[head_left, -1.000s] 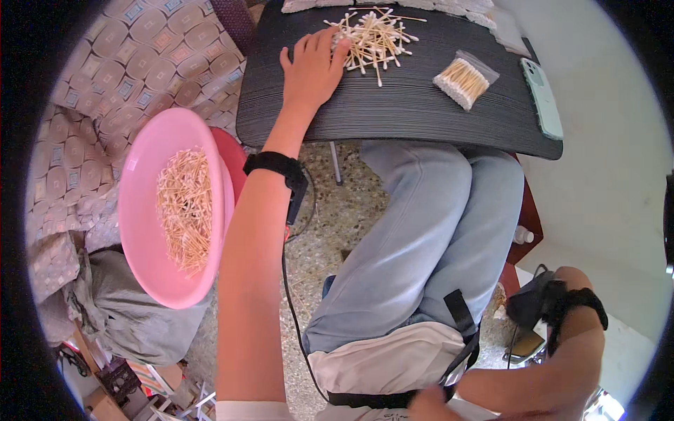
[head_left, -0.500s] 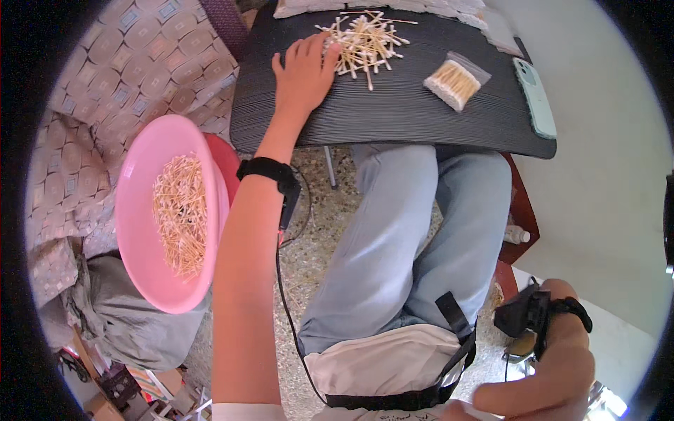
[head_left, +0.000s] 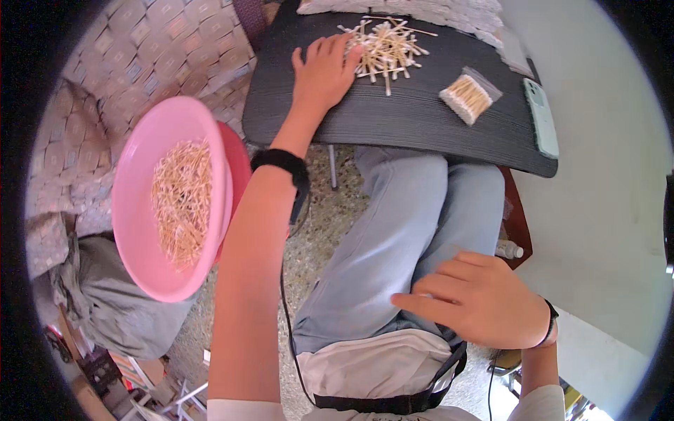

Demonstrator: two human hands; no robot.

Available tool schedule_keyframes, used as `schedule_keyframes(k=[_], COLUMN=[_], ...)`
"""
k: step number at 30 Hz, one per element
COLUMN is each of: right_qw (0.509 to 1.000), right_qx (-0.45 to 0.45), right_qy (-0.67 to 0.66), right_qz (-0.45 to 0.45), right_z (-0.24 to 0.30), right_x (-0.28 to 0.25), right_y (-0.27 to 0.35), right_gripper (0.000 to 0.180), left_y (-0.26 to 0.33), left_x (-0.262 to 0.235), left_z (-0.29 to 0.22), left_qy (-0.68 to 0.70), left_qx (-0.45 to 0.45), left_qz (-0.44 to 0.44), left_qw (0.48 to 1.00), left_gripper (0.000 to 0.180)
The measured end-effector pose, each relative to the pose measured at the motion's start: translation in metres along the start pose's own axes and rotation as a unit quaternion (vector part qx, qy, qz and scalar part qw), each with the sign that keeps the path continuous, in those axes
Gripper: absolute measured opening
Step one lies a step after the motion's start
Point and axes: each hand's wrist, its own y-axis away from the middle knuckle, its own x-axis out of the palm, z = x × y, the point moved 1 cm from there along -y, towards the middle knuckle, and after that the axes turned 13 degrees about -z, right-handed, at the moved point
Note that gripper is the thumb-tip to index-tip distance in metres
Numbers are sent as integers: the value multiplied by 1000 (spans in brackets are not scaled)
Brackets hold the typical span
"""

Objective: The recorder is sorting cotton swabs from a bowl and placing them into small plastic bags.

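Note:
On the black table, my left hand [head_left: 324, 74] lies palm down, its fingers spread at the left edge of a loose pile of cotton swabs [head_left: 390, 48]. Thumb and fingertips reach the pile's edge, and nothing shows gripped in them. My right hand [head_left: 484, 298] is in the air over my lap, back of the hand up. Its index finger stretches out toward the left and the other fingers are loosely bent, with nothing visible in them. To the right of the pile sits a clear plastic bag [head_left: 470, 96] packed with aligned cotton swabs.
A pink basin [head_left: 130, 210] with many loose swabs stands at the left, beside a red one [head_left: 237, 151]. Packed white-ended bundles [head_left: 421, 12] line the table's far edge. A pale green phone [head_left: 540, 118] lies at the table's right edge, by the wall.
My right hand has swung up and left from the lower right to above my lap. My left hand stays by the pile. The whole view has shifted slightly.

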Motion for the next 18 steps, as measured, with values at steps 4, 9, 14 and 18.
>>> schedule_keyframes(k=[4, 9, 14, 18], right_qw=[1000, 999, 999, 997], right_qx=[25, 46, 29, 66], right_qy=[-17, -15, -20, -11], right_qz=[8, 3, -7, -40], right_z=[-4, -5, -8, -14], right_x=[1, 4, 2, -6], right_y=[9, 9, 9, 8], right_gripper=[38, 35, 38, 38], left_y=[1, 6, 4, 5], left_x=[7, 3, 0, 2], left_z=[0, 3, 0, -2], left_qy=[-6, -17, -18, -16], left_qx=[7, -9, -26, -22], left_qz=[-31, -15, 1, -9], left_qw=[999, 1000, 1000, 1000], left_gripper=[44, 45, 47, 47])
